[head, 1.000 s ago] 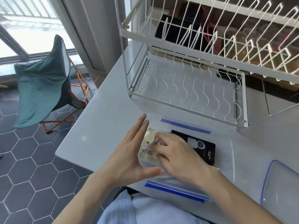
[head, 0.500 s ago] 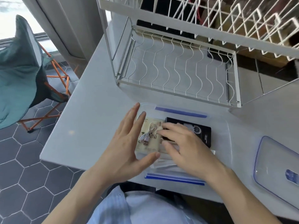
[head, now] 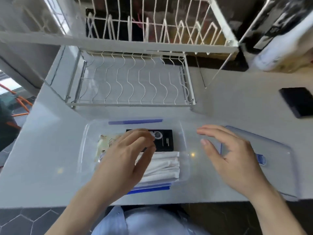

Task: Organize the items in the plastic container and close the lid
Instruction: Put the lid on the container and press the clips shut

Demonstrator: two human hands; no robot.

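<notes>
A clear plastic container with blue clips sits near the table's front edge. Inside lie a black box, a beige packet with a cable and folded white sheets. My left hand hovers over the container's left half, fingers curled loosely, holding nothing. To the right of the container my right hand is spread open above the table, partly over the clear lid, which lies flat with a blue tab.
A white wire dish rack stands just behind the container. A black flat object lies at the far right of the table. An orange-legged chair is off the left edge.
My right hand has left the container and moved right toward the lid. My left hand has shifted over the items. The view has swung right and down.
</notes>
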